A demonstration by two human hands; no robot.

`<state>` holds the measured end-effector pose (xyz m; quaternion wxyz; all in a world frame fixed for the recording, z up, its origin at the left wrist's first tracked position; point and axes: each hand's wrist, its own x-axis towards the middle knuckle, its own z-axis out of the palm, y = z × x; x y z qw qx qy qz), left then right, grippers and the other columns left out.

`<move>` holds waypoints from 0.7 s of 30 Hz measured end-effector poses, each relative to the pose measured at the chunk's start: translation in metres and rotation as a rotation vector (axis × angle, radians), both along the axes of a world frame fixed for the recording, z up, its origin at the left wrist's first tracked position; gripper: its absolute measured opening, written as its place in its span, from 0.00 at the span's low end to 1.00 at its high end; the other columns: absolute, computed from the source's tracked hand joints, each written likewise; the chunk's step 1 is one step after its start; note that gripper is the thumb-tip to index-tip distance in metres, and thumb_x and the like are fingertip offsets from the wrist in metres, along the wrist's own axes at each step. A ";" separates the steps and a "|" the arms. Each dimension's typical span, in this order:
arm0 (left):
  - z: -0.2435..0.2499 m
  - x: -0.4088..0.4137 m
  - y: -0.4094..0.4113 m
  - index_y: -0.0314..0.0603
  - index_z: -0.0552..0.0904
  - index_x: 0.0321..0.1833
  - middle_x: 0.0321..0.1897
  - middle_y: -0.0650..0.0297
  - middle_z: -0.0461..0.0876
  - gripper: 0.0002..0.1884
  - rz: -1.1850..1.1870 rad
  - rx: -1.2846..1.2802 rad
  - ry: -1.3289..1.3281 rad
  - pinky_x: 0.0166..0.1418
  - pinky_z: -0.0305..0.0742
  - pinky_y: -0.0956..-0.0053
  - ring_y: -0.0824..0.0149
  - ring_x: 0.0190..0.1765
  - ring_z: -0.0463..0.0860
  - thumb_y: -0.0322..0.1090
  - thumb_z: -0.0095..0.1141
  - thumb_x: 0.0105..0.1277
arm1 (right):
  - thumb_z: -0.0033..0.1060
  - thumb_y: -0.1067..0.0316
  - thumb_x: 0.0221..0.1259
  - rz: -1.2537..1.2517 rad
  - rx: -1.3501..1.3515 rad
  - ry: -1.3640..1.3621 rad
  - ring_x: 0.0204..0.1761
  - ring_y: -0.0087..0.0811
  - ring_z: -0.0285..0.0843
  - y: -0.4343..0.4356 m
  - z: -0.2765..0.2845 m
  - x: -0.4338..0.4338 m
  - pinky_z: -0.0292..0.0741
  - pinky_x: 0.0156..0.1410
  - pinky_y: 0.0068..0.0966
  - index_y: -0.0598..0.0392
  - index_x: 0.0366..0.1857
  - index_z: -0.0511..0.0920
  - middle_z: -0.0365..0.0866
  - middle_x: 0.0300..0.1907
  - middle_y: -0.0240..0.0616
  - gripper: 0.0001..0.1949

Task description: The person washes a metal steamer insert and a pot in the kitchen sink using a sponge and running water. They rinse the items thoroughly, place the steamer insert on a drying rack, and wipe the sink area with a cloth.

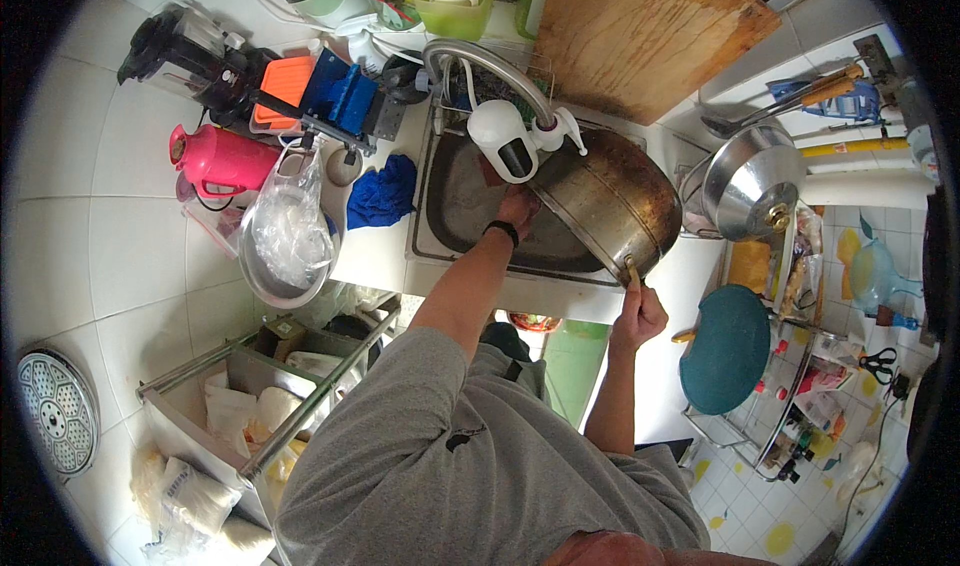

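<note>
A large stained metal pot [611, 198] lies tipped on its side over the right part of the sink [457, 228], its mouth facing left. My right hand [640, 317] grips the pot's handle [631, 267] near the front edge of the counter. My left hand [519, 209], with a black band at the wrist, is in the sink by the pot's mouth; its fingers are partly hidden, so I cannot tell whether it holds anything. Above it hangs a white tap-mounted unit [499, 138] on a curved metal faucet [495, 63].
Left of the sink lie a blue cloth [382, 192], a pink thermos jug [225, 161] and a metal bowl [259, 284] with a plastic bag. A wooden board [637, 33] leans behind the sink. To the right are a shiny metal pot [754, 183] and a teal board [724, 348].
</note>
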<state>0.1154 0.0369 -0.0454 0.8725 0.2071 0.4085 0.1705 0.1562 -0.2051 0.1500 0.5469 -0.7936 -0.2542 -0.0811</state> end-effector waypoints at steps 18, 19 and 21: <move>-0.005 -0.013 -0.003 0.48 0.73 0.60 0.55 0.65 0.77 0.25 -0.004 0.053 0.028 0.54 0.73 0.69 0.64 0.49 0.77 0.16 0.39 0.62 | 0.60 0.77 0.61 0.102 -0.029 -0.079 0.17 0.28 0.51 0.001 0.009 -0.003 0.49 0.25 0.30 0.57 0.13 0.61 0.57 0.13 0.36 0.20; -0.007 -0.012 -0.004 0.47 0.72 0.59 0.54 0.65 0.77 0.25 0.037 0.018 0.012 0.55 0.73 0.69 0.63 0.50 0.77 0.16 0.39 0.61 | 0.60 0.77 0.61 0.104 -0.028 -0.079 0.17 0.28 0.51 0.002 0.009 -0.004 0.49 0.25 0.30 0.57 0.13 0.61 0.56 0.13 0.36 0.20; -0.004 -0.010 -0.006 0.47 0.72 0.58 0.53 0.64 0.77 0.25 0.073 -0.018 0.010 0.56 0.73 0.69 0.62 0.51 0.77 0.15 0.39 0.59 | 0.60 0.77 0.62 0.100 -0.029 -0.084 0.17 0.28 0.51 0.002 0.009 -0.004 0.49 0.25 0.30 0.57 0.13 0.61 0.56 0.13 0.35 0.20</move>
